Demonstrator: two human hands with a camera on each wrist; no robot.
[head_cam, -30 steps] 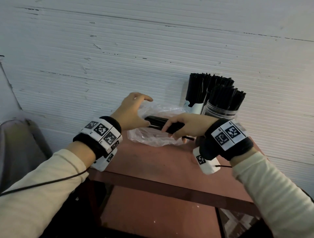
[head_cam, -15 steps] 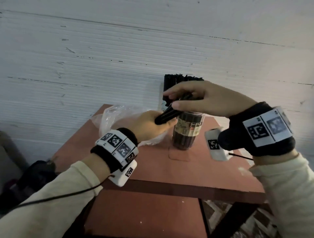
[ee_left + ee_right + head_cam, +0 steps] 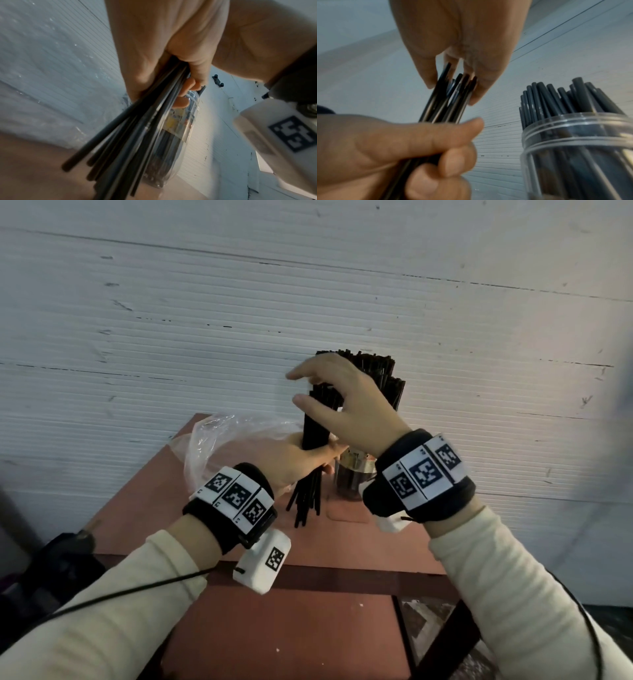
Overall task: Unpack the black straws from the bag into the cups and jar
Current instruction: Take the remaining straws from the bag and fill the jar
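Note:
My left hand grips a bundle of black straws round its middle and holds it upright above the red table. The same grip shows in the left wrist view, left hand on the straws. My right hand is over the bundle's top end. Its thumb and straight fingers loosely flank the straw tips. A clear jar full of straws stands just behind the bundle. More straws rise behind my right hand, their cup hidden. The clear plastic bag lies at the left.
A white ribbed wall stands right behind the table. A lower red shelf sits under the table's front edge. A dark object lies off the table's left side.
The straws went from the bag, carried by my right hand, into my left hand's grip and now stand upright. My left hand let go of the bag. My right hand slid to the tips.

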